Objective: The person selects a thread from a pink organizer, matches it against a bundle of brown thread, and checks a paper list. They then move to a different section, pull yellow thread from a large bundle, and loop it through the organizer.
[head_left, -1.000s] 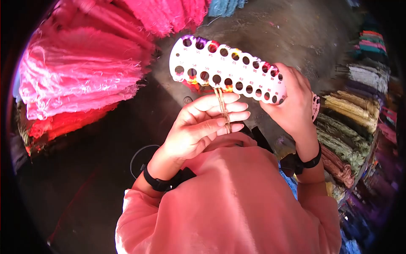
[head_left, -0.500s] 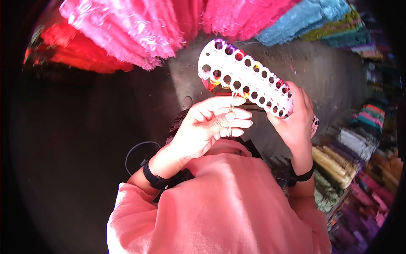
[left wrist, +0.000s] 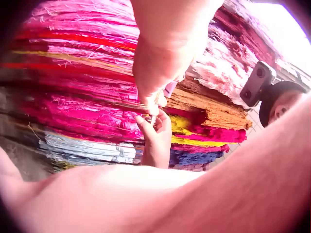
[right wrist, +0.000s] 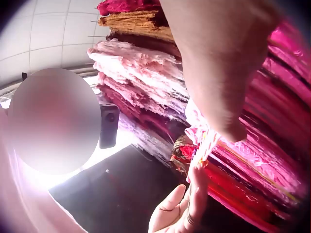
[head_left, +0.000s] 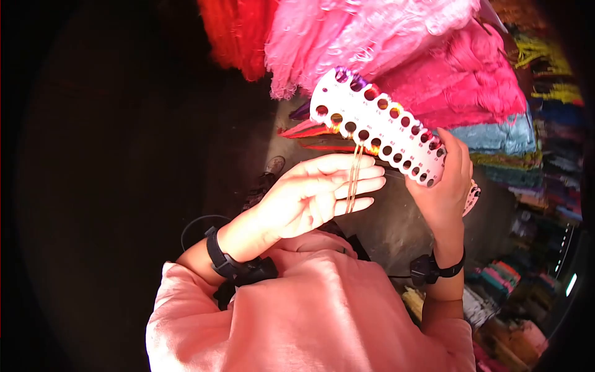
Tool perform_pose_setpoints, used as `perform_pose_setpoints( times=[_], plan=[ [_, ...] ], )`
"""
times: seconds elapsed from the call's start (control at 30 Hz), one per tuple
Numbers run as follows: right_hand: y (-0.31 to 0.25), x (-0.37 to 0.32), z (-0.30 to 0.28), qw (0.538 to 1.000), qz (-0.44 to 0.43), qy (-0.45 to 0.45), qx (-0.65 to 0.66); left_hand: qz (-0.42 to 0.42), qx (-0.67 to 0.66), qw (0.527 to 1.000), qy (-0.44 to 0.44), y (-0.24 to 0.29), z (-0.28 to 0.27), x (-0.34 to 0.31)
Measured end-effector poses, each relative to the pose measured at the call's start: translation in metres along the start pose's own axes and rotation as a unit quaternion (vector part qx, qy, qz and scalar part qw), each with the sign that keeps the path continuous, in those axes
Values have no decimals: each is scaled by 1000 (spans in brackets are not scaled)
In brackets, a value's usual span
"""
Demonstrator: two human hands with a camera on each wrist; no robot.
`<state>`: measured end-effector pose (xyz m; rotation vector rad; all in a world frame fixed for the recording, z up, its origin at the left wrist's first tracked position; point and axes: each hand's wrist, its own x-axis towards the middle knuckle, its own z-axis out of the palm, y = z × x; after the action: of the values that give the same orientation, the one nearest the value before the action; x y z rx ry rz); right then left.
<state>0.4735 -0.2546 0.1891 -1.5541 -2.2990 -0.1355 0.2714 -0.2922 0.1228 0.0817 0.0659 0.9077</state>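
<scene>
A long white thread card (head_left: 374, 119) with two rows of numbered round holes slants across the head view. Purple, red and yellow threads are looped through several holes. My right hand (head_left: 441, 192) grips its lower right end, fingers behind and thumb at the near edge. Below the card, my left hand (head_left: 310, 195) has its palm up and fingers straight. Tan thread strands (head_left: 353, 180) hang from the lower row of holes and lie across those fingers. Red and orange thread tails (head_left: 310, 131) trail from the card's left end.
Pink yarn hanks (head_left: 365, 37) hang beyond the card, with red hanks (head_left: 235, 37) to their left and blue hanks (head_left: 502, 133) to the right. More folded yarn (head_left: 502, 279) is stacked at lower right. A shoe (head_left: 276, 164) shows on the dark floor.
The head view has swung, so the pink hanks now lie behind the card and farther right. My left thumb has come away from the tan strands. My right hand keeps its grip.
</scene>
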Motion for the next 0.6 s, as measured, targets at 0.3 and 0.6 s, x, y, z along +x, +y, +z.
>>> perform_pose_setpoints(
  times=[0.3, 0.6],
  plan=[
    [48, -19, 21, 989, -105, -38, 97, 103, -31, 992, -59, -71, -27, 10],
    [70, -9, 32, 974, -187, -27, 123, 206, -3, 978, -44, -107, -24, 24]
  ],
)
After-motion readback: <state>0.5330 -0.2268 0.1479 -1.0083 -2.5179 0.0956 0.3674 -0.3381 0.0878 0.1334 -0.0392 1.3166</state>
